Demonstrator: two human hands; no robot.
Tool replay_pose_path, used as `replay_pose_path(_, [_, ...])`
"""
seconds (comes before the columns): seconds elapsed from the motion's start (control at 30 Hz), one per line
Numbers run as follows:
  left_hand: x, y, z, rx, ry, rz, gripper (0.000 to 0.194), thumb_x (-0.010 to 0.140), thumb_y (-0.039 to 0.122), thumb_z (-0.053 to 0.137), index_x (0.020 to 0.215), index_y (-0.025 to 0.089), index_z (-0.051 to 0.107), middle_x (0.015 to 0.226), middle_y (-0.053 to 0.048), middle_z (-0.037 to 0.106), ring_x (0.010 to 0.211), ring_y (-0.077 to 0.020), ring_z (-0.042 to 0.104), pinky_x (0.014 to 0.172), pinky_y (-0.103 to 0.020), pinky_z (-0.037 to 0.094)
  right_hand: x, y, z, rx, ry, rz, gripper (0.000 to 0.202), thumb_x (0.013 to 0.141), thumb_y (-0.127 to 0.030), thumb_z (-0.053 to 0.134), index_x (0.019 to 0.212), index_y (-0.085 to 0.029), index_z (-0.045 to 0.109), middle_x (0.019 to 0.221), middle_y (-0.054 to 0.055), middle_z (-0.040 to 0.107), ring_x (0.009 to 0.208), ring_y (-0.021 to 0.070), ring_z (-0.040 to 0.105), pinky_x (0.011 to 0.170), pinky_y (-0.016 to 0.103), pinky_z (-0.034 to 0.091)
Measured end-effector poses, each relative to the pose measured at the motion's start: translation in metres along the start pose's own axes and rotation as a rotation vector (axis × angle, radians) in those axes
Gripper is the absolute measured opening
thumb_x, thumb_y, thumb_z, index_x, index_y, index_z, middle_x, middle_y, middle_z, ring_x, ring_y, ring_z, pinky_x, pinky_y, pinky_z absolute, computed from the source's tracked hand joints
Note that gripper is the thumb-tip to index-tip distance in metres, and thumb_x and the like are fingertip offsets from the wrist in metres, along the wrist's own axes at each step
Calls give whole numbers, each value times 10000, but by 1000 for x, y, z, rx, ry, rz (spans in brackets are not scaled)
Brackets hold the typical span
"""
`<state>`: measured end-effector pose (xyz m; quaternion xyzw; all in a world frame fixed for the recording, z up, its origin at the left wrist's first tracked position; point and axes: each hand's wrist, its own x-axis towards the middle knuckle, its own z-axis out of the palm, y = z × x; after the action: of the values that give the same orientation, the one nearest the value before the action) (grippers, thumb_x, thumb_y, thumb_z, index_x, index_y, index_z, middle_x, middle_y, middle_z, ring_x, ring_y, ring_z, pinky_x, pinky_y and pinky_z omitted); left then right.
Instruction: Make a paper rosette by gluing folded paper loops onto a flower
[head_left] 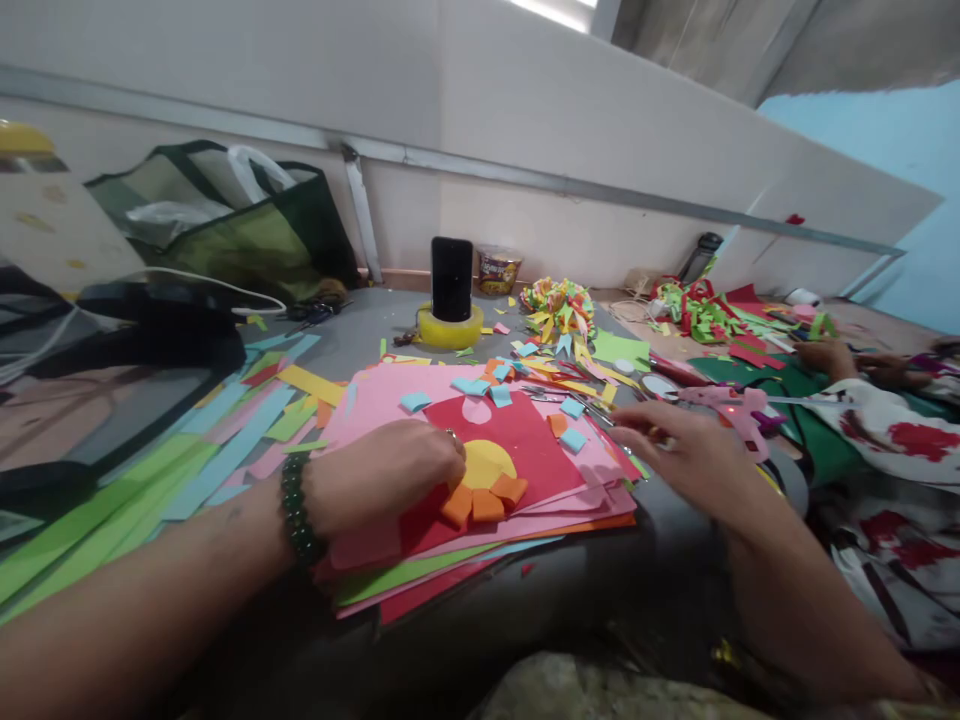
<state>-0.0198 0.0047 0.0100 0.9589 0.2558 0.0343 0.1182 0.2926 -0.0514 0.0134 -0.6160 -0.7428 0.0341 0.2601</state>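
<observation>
My left hand [394, 465] rests on a stack of coloured paper, its fingers curled down at the left edge of a yellow paper circle [487, 462]. Its fingertips are hidden, so what they pinch cannot be made out. Folded orange paper pieces [484, 503] fan out below the circle. Both lie on a red paper sheet [540, 440] above pink sheets [375, 385]. My right hand [679, 445] hovers at the stack's right edge, fingers stretched and slightly apart, close to a slim metal tool [592, 408]. Small folded blue pieces [574, 440] are scattered around the red sheet.
Coloured paper strips [247, 440] cover the left side. A phone [451, 278] stands in a yellow tape roll [450, 328], near a paper cup [499, 270] and a bundle of curled paper [559, 308]. A pink glue gun [739, 410] lies right; beyond it is another person's hand [825, 358].
</observation>
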Motion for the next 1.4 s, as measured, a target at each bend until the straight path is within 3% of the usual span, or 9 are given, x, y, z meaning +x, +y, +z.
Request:
replay_pose_path(0.1, [0,1,1,8,-81,-12,290,835,-12,502,739,190,687,859,-31,742,762,-160,666,718,-255,487,22,-6,23,-76,-104,-70,267,907,-369,562,1030,-225,750,985,88,781,809,224,720,706,322,551])
replay_pose_path(0.2, [1,1,3,5,-38,-9,266,799,-4,523,710,194,677,815,-41,721,747,-166,651,731,-256,497,43,-7,35,-135,-216,-186,323,891,-247,565,1173,-237,723,1159,95,752,971,239,712,797,333,547])
replay_pose_path(0.37, [3,-2,9,12,8,-1,266,777,3,505,693,194,670,777,-42,702,721,-165,638,726,-261,502,64,-2,37,-69,-383,-119,315,783,-169,633,1066,-221,759,919,50,775,792,204,702,666,276,516])
replay_pose_path(0.67, [10,7,5,39,-64,-131,245,802,40,475,752,171,676,857,-70,733,781,-191,669,702,-276,487,76,-8,30,503,16,39,262,703,-376,698,860,-170,733,689,6,674,603,136,577,556,268,470])
replay_pose_path(0.83, [13,4,10,-257,309,-267,273,925,306,507,1137,198,641,1040,-68,744,912,-207,672,809,-328,528,71,-34,39,742,-57,16,354,663,-477,788,842,-182,707,729,18,696,637,143,620,591,286,528])
replay_pose_path(0.93, [15,0,11,-547,444,-275,330,902,443,545,1070,182,658,952,-53,738,840,-191,656,779,-329,537,61,-52,49,782,-127,-64,345,705,-482,787,860,-185,704,772,29,711,656,145,635,598,282,543])
replay_pose_path(1.1, [17,-3,7,-839,371,-235,301,863,427,566,815,155,683,786,-35,706,740,-162,609,717,-299,514,47,-68,55,692,-139,-266,298,821,-446,736,977,-196,696,891,58,721,706,153,660,615,279,567])
replay_pose_path(1.23, [16,-1,4,-894,312,-213,285,876,401,559,794,155,676,777,-24,702,724,-148,597,709,-284,515,46,-64,49,546,-48,-523,147,866,-344,719,969,-239,713,1020,71,728,911,182,689,771,317,597])
replay_pose_path(1.4, [15,2,9,-576,318,-256,217,893,295,528,922,169,702,872,-35,736,782,-167,624,732,-291,511,49,-49,47,520,-116,-542,138,884,-361,705,848,-228,717,901,61,747,845,181,696,756,321,596])
